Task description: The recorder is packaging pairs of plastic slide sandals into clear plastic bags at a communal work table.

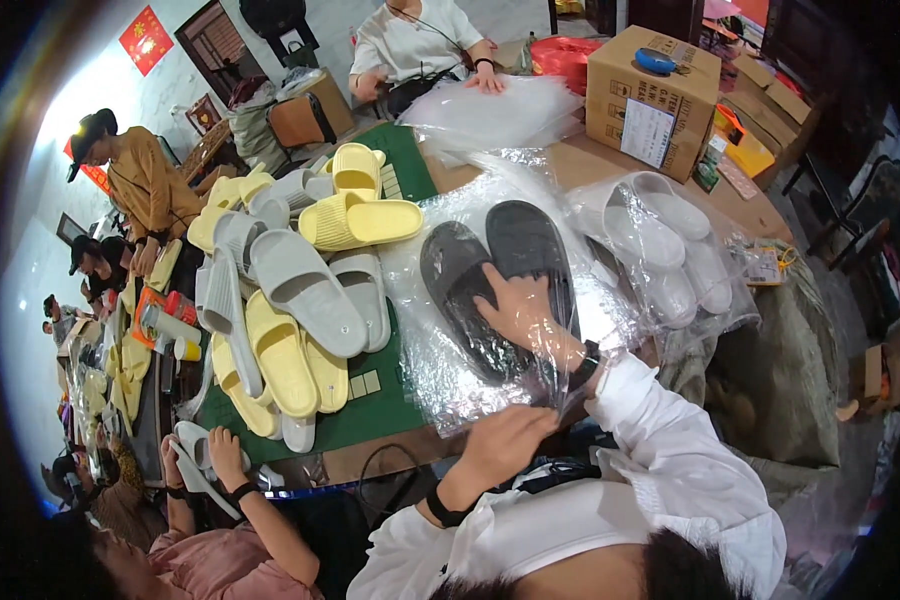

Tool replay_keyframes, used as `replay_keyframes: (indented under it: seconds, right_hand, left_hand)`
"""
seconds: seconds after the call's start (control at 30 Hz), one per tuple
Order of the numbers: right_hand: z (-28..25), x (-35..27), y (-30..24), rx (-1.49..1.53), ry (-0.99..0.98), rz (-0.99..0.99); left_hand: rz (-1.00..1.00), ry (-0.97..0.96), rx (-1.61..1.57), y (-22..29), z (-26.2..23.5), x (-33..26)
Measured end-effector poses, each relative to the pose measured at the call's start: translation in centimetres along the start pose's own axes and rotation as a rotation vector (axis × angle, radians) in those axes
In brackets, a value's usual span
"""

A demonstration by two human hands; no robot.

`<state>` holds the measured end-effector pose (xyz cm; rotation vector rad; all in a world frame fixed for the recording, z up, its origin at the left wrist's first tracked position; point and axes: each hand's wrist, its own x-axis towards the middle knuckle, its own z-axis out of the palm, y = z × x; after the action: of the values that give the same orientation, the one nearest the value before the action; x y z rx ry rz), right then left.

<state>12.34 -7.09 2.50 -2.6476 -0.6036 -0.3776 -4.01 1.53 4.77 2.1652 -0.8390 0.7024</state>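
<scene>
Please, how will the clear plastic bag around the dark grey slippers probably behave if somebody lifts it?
The clear, thin plastic bag is probably floppy, since its film wrinkles and gathers near the left hand. It may feel slippery, judging by its glossy highlights. The dark grey slippers inside would likely make it sag, as they fill only part of it.

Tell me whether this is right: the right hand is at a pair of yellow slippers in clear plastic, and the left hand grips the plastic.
The colour is wrong: the head view shows the right hand at a pair of black slippers in clear plastic. The left hand does grip the plastic.
</scene>
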Motion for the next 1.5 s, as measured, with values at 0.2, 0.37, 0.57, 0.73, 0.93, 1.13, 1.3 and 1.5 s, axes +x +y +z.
replay_keyframes:
  seconds: [0.2, 0.37, 0.57, 0.73, 0.93, 1.13, 1.3, 1.5]
  right_hand:
    - [2.4, -1.5, 2.2, 0.123, -0.269, -0.285]
    - [-2.8, -9.6, 2.9, 0.37, -0.049, -0.458]
    - [-9.7, -16.1, 3.8, 0.37, 0.493, -0.365]
    - [-9.1, -13.9, 4.2, 0.083, -0.138, -0.305]
    - [-7.2, -12.5, 3.1, 0.208, 0.086, -0.431]
    - [-15.6, -10.5, 5.4, 0.407, 0.209, -0.585]
    - [-19.7, -5.0, 7.3, 0.313, 0.305, -0.407]
    - [-23.3, 1.6, 6.4, -0.136, 0.812, -0.504]
  left_hand:
    - [-0.106, -0.132, 0.027, 0.1, 1.0, 0.1]
    - [-0.316, 0.046, -0.054, 0.1, 0.4, -0.4]
    - [-0.566, 0.165, -0.283, 0.2, 0.5, -0.8]
    - [-0.613, 0.045, -0.712, 2.3, 0.1, 2.1]
    - [-0.68, 0.149, -0.911, 4.1, -2.8, 3.3]
    - [-0.204, -0.039, -0.499, 5.5, -10.0, 5.2]
    - [0.126, 0.116, -0.551, 8.2, -15.0, 9.3]
    - [-0.396, 0.414, -1.323, -3.6, -16.2, -0.1]
